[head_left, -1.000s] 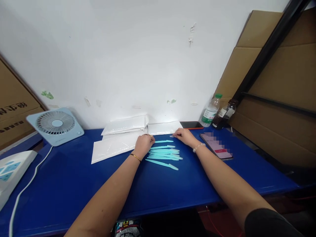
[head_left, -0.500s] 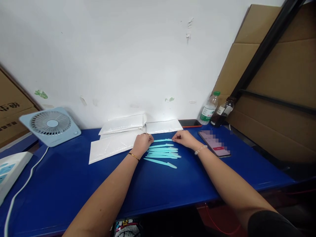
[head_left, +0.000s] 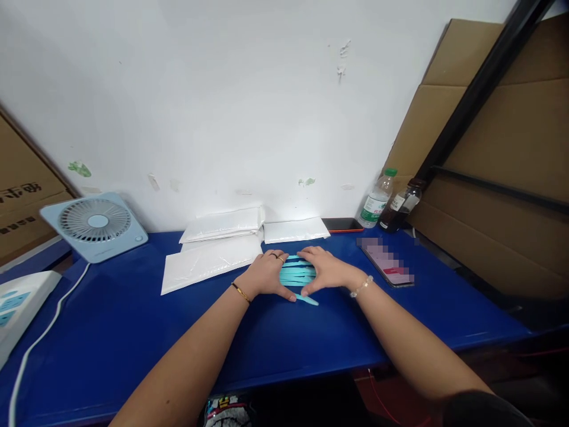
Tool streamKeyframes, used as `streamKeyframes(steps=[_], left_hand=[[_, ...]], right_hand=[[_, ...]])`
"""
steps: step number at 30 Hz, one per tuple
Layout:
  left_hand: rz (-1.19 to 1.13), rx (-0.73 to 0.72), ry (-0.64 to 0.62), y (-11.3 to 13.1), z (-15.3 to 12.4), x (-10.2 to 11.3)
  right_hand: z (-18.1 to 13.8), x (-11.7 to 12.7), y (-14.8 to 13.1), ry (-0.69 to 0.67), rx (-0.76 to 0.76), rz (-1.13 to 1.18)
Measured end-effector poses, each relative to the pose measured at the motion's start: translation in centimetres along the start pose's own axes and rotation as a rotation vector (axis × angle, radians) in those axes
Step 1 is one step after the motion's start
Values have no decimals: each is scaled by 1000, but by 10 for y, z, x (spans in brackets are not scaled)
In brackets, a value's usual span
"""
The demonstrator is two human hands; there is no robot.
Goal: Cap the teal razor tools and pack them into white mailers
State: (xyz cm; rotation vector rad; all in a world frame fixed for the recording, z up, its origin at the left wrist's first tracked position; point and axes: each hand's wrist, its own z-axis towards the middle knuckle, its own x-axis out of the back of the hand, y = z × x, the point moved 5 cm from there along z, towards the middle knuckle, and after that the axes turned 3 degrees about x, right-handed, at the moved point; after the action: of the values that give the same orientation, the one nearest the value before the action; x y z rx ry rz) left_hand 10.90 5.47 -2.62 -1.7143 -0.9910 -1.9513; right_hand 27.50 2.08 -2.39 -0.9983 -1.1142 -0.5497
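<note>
Several thin light-blue plastic sticks (head_left: 297,274) lie side by side on the blue table (head_left: 133,320). My left hand (head_left: 265,276) cups their left ends and my right hand (head_left: 326,271) cups their right ends, fingers curved round the bunch and thumbs meeting below it. One stick's tip pokes out beneath my right thumb. A gold bangle is on my left wrist, a bead bracelet on my right.
White padded envelopes (head_left: 208,261) lie behind my left hand, with more stacked by the wall (head_left: 224,224). A phone (head_left: 387,265) lies to the right, with two bottles (head_left: 377,207) and a dark phone (head_left: 341,224) behind. A small fan (head_left: 94,225) stands at the left. Cardboard panels (head_left: 489,154) lean at right.
Both hands have closed in from the spread-out row of sticks, pushing the sticks together into a tight bunch between them.
</note>
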Motion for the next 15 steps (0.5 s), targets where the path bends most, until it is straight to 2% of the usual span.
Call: streamKeyframes(steps=[3,6,11,15], left_hand=[[74,-14,-2,9,-4,-1],[138,-45,-4,20,-6,-2],[233,-10,-7,35,-4,-6],[234,-33,-33,37,-2,-13]], right_hand=[[-6,-1,-21,-60,5,-38],[-6,0,-32,-62,23,-39],[0,-8,-34,-61,33,-144],[4,-16,-35,-52,71,-303]])
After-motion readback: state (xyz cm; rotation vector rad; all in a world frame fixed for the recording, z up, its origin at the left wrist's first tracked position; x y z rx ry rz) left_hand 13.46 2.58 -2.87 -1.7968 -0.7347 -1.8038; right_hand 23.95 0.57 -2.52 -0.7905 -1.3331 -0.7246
